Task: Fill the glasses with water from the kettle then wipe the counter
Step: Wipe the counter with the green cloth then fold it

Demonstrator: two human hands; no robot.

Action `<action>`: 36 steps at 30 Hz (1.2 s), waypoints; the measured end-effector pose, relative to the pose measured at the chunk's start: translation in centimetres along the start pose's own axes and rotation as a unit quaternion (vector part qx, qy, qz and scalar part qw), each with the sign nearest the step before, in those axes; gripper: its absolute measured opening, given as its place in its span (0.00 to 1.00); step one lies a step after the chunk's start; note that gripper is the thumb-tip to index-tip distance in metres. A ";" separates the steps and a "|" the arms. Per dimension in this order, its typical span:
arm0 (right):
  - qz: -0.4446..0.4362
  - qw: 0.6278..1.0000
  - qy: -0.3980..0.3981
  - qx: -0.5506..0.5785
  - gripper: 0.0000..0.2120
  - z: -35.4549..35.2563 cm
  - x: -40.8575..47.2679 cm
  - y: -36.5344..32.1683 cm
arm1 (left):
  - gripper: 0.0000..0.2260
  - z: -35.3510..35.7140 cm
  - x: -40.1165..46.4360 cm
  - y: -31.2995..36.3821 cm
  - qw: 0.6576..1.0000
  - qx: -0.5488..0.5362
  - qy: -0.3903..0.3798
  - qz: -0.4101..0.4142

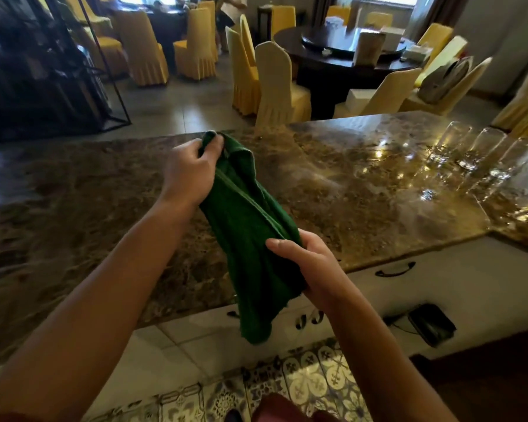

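Restaurant: covered chairs (275, 83), round tables (342, 56).

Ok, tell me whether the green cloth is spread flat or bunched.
Bunched: the green cloth hangs gathered between the left hand and right hand, off the counter.

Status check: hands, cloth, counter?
Left hand grips green cloth at its top, right hand grips it lower down. Cloth held above counter, not wiping. Glasses at far right; kettle not in view.

Beyond the bar we see yellow-covered chairs (272, 83) around a dark round table (342, 56). Below us lie a patterned tile floor (311, 382), a white cabinet (470, 278) and a dark flat object (432, 324) beside it.
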State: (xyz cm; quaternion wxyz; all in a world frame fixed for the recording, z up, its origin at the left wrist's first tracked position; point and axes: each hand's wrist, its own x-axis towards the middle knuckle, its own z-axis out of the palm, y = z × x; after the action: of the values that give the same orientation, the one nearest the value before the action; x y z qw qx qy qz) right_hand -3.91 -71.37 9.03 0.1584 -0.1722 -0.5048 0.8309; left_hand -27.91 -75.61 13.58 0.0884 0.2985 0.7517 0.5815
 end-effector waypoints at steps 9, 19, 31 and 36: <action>-0.046 0.991 0.096 -0.078 0.11 3.7 -2.5 1.8 | 0.14 -1.1 -1.1 -4.8 0.982 0.071 -0.123 -0.125; -0.001 0.963 0.195 -0.184 0.11 4.4 -2.3 0.3 | 0.19 -4.3 -6.3 -3.5 0.949 0.025 -0.293 0.116; 0.045 0.928 0.115 -0.352 0.11 2.8 -3.1 -3.5 | 0.12 -3.4 -10.0 -3.5 0.884 -0.048 -0.452 0.110; 0.018 0.937 0.127 -0.324 0.19 0.9 -3.6 -3.7 | 0.13 -2.7 -10.5 -2.7 0.876 -0.111 -0.459 0.092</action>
State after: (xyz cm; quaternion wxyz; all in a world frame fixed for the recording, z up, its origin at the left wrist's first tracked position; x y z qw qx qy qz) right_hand -0.78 -72.00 13.12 0.1421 -0.3277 -0.7193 0.5959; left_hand -21.70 -84.01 9.71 0.4024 0.5881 0.5261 0.4641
